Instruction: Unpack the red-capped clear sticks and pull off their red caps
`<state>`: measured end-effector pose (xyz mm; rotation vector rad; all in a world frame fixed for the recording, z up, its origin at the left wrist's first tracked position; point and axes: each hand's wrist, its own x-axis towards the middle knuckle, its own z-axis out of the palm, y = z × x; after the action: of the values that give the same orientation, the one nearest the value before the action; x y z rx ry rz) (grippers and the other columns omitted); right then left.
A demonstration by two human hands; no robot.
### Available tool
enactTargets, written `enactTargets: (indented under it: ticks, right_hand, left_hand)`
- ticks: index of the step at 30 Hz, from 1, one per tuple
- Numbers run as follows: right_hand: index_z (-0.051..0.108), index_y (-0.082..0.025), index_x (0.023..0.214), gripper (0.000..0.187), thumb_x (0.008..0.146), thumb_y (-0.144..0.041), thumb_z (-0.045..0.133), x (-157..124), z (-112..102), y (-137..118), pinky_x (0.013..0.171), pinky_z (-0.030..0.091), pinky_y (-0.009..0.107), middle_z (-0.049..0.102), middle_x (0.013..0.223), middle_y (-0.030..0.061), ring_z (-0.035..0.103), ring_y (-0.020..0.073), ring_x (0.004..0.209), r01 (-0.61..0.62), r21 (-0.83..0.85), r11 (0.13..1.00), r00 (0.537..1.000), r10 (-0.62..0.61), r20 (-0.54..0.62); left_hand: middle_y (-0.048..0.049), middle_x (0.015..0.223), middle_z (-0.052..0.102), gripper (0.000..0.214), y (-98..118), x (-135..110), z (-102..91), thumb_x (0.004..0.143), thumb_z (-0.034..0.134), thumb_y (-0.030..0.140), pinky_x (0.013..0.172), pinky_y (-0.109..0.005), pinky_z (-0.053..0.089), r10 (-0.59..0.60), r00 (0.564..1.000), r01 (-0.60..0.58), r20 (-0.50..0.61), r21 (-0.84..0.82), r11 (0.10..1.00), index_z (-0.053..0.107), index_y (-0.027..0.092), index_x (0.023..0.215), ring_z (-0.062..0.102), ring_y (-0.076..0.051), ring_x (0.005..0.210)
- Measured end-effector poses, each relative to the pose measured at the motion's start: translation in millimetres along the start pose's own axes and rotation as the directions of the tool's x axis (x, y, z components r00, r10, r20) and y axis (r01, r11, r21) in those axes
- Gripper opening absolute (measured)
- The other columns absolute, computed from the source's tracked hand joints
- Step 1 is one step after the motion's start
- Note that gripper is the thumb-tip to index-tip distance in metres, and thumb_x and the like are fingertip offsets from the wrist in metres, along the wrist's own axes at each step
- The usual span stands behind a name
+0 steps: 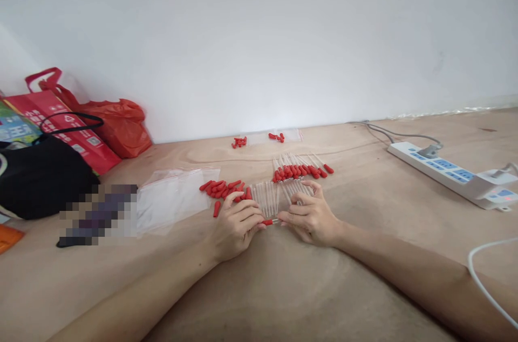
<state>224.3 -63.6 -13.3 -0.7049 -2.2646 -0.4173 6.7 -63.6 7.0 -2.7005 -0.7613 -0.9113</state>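
My left hand [242, 226] pinches a red rubber bulb [267, 222] between thumb and finger. Facing it, my right hand [309, 216] is closed on a glass dropper tube [275, 221], whose end meets the bulb's mouth; how far it sits inside I cannot tell. Behind my hands lies a row of bare glass tubes [265, 199], partly hidden by my right hand. A pile of loose red bulbs [220, 189] is beyond my left hand. Farther back, several droppers with red bulbs fitted [299, 171] lie side by side.
Clear zip bags [174, 199] lie on the wooden table at left, near red bags [121, 123] and a black bag [48, 177]. Another bag [259, 137] with small red bulbs is by the wall. At right are a power strip [449, 172] and a white cable [477, 266].
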Motion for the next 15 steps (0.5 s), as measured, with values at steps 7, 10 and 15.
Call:
enactTargets:
  ticks: [7, 10, 15]
  right_hand:
    - [0.064, -0.026, 0.08, 0.018, 0.083, -0.026, 0.046, -1.3, -2.3, -4.4, 0.095, 0.015, 0.042, 0.051, 0.048, -0.007, 0.049, 0.0098, 0.068, 0.005, 0.055, 0.998, 0.999, -0.003, -0.04]
    - [0.064, -0.026, 0.079, 0.018, 0.083, -0.026, 0.046, -7.1, -5.7, 2.1, 0.094, 0.015, 0.043, 0.052, 0.049, -0.0065, 0.05, 0.0103, 0.069, -0.007, 0.067, 0.998, 0.999, 0.01, -0.046]
    - [0.067, -0.026, 0.082, 0.019, 0.083, -0.029, 0.048, -18.6, -10.3, 22.4, 0.09, 0.02, 0.039, 0.056, 0.051, -0.0041, 0.05, 0.012, 0.068, -0.286, 0.001, 0.958, 0.955, 0.285, -0.076]
  left_hand:
    - [0.004, 0.075, 0.068, 0.012, 2.7, -1.3, -0.5, 0.082, 0.049, 0.018, 0.09, -0.037, 0.033, 0.068, 0.997, -0.068, -0.043, -0.005, 0.998, 0.059, 0.021, 0.075, 0.06, -0.014, 0.085]
    - [0.0039, 0.075, 0.068, 0.012, -2.7, -6.3, -5.4, 0.082, 0.048, 0.015, 0.089, -0.036, 0.034, 0.052, 0.997, -0.052, -0.05, -0.005, 0.999, 0.058, 0.021, 0.077, 0.06, -0.014, 0.084]
    - [-0.0008, 0.08, 0.065, 0.012, -20.7, -22.9, -17.2, 0.083, 0.047, 0.016, 0.076, -0.031, 0.043, -0.096, 0.987, 0.102, -0.132, 0.045, 0.994, 0.057, 0.021, 0.082, 0.058, -0.014, 0.078]
